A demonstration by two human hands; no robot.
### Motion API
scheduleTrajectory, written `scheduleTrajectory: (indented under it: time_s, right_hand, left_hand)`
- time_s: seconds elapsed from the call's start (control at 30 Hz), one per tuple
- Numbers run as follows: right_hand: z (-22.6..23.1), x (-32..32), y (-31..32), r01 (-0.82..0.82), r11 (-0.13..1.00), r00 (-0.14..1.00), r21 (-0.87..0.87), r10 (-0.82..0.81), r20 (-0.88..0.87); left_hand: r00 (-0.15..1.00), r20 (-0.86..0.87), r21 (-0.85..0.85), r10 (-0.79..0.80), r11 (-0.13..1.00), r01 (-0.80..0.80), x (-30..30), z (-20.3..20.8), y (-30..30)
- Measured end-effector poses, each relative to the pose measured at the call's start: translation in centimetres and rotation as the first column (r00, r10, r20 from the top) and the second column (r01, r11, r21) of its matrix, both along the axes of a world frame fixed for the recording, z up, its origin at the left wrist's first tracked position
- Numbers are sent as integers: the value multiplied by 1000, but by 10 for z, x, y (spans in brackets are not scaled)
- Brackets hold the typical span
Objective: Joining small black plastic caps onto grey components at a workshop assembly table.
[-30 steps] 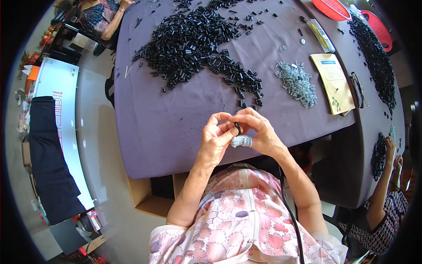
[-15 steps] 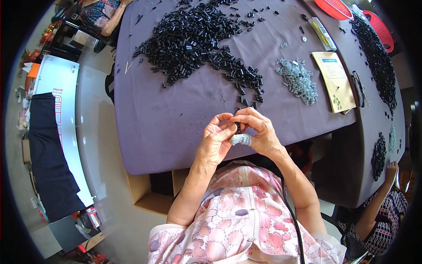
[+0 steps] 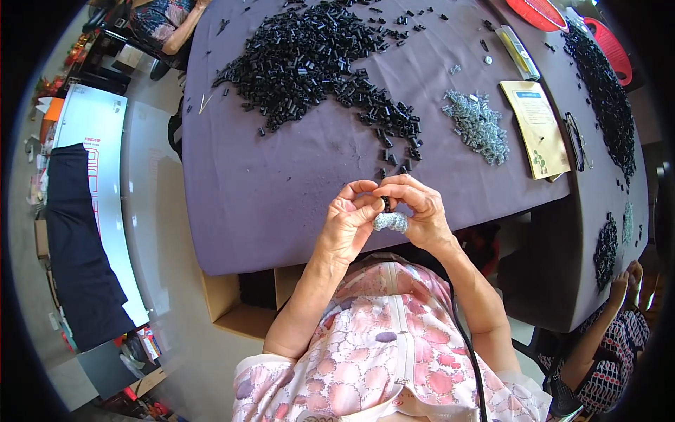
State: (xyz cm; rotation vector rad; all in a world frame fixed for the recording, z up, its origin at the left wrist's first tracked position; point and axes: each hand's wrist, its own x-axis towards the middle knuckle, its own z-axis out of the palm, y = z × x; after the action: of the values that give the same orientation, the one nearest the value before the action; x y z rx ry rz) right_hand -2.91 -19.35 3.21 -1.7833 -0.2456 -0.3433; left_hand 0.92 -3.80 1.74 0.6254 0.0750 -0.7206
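My left hand and my right hand meet just over the near edge of the table. Between their fingertips they pinch a small black piece, mostly covered by the fingers. A grey knitted finger cover wraps my right thumb. Beyond my hands, a few loose black pieces trail from a big heap of small black cylindrical pieces. To the right of that heap lies a smaller pile of tiny clear-grey pieces.
A purple-grey cloth covers the table. At right are a yellow booklet, eyeglasses, a clear box and red baskets. One person's arm shows at far left, another person's hands at lower right.
Both my hands have shifted very slightly right, still pinching the black piece, which now shows at a different angle. At lower right, the other person's hands have moved a little apart.
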Motion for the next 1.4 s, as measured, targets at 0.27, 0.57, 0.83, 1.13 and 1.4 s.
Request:
scheduleTrajectory:
  time_s: [0.27,0.57,0.83,1.13,1.4]
  right_hand:
    - [-9,1,-2,51,999,999,-16,-51,-1]
    - [-22,-4,3,-25,967,992,254,55,-112]
    - [-10,-6,-63,413,838,885,-357,-462,-62]
    - [-2,26,-71,301,763,912,-572,-405,-60]
    - [-10,56,-62,333,745,928,-578,-366,64]
  left_hand:
    - [999,-20,14,-28,1000,28,2,-5,-2]
    - [998,41,251,57,966,-66,5,6,-4]
    - [746,626,780,-228,196,-595,40,0,86]
    - [582,684,582,-439,-153,-799,49,-4,113]
    - [449,745,415,-494,-184,-891,48,-1,97]
